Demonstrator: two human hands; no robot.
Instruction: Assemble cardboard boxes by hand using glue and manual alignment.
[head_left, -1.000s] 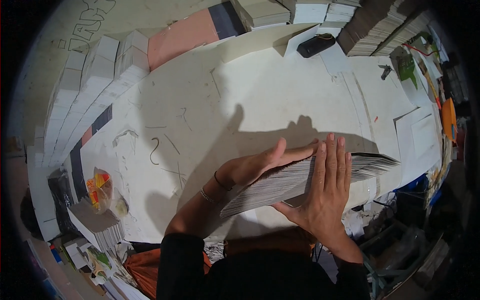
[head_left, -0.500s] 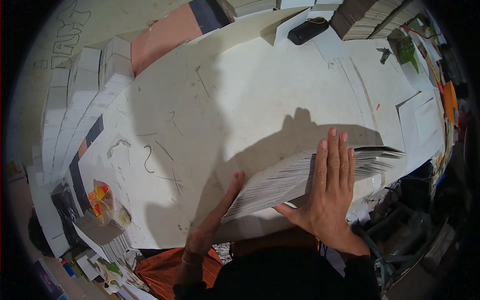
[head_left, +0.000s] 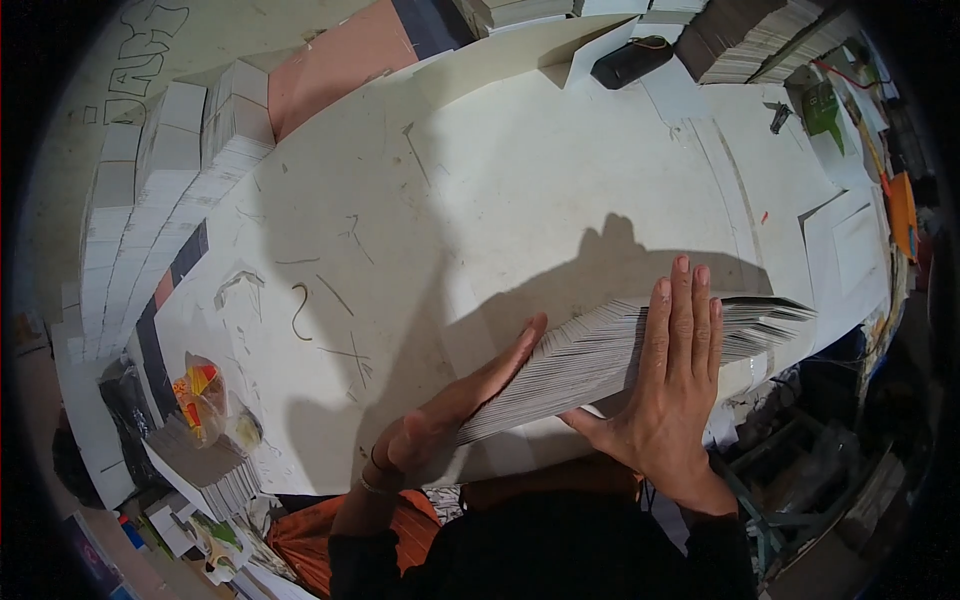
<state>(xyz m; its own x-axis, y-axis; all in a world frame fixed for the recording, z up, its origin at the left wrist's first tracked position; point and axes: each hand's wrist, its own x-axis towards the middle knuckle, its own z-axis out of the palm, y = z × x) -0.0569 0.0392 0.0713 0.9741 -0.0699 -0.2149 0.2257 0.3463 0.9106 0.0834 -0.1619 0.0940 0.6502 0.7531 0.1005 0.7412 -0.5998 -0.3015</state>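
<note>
A thick stack of thin paper booklets point(head_left: 565, 375) stands slanted near the table's front edge, its many edges stepped in a fan. My left hand point(head_left: 465, 405) presses along the stack's left end, fingers stretched out together and the thumb raised. Across the right part of the stack lies my right hand point(head_left: 665, 400), flat, with straight fingers pointing away from me and the thumb spread to the left by the lower side. Neither hand's fingers are wrapped round the booklets. The stack's underside is hidden.
Tall paper stacks point(head_left: 165, 150) line the left edge; more paper piles point(head_left: 735, 40) rise at the back right. A black case point(head_left: 632, 63) lies at the back. Bits of thread point(head_left: 302, 310) dot the white table point(head_left: 540, 160). A plastic bag point(head_left: 205, 400) sits at the left.
My left hand has slid up along the stack's left end, and its thumb now shows raised. The right hand stays flat on the stack. The whole view has shifted slightly.
</note>
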